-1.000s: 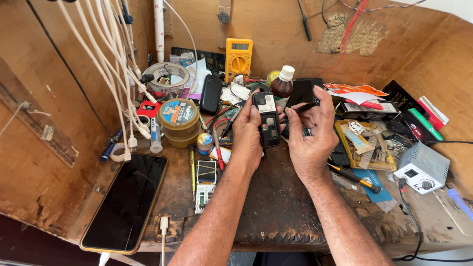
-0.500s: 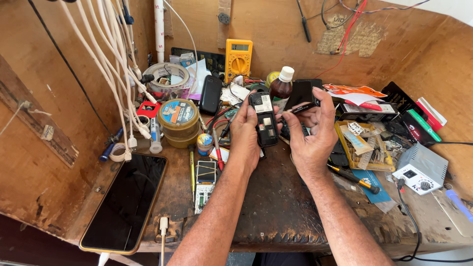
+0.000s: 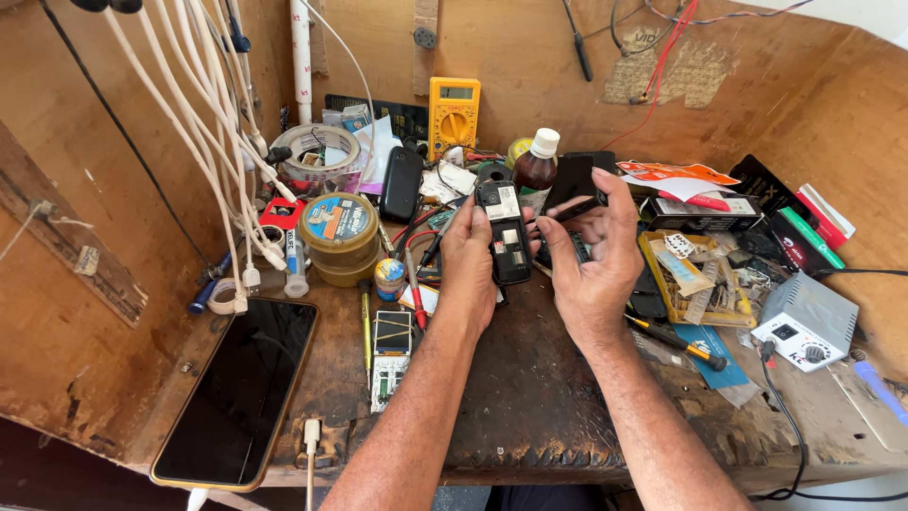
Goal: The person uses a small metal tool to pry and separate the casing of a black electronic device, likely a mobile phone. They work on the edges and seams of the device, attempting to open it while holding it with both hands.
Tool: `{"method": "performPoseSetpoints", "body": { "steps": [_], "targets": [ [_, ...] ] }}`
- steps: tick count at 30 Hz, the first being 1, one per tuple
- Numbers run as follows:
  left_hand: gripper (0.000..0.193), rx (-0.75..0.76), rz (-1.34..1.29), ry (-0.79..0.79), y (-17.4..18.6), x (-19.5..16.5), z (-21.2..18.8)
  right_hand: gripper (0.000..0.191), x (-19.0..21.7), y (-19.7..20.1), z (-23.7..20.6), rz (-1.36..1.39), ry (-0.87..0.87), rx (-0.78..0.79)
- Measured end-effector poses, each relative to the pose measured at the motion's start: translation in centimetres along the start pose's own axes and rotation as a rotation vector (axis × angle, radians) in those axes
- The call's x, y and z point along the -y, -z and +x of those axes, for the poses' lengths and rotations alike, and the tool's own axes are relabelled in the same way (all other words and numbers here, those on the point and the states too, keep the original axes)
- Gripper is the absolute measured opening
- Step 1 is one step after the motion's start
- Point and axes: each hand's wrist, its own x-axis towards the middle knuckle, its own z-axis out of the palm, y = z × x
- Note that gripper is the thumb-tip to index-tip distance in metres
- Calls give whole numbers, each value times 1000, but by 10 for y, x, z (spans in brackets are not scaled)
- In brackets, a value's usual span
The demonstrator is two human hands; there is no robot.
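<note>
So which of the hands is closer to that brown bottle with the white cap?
The right hand. Its raised fingertips come up just beside the brown bottle, to its right. The left hand sits lower and further left, holding the small opened phone.

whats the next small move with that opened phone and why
Probably bring the thin tool in the right hand down to the opened phone: the left hand holds it back-side up, its insides exposed, the tip hovering just beside it.

left hand holds an opened phone; right hand pinches a tool.
</note>
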Motion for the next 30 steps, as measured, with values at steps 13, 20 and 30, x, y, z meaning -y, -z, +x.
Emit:
{"method": "performPoseSetpoints", "body": {
  "steps": [13,20,30],
  "targets": [
    [38,13,-8,7,2,1,0,66,-5,1,-3,89,-62,14],
    [25,44,125,-33,-4,5,-2,70,-5,8,-1,196,-165,-180],
    [29,9,162,-123,-10,-9,-9,33,-17,16,-7,93,-193,-232]
  ]
}}
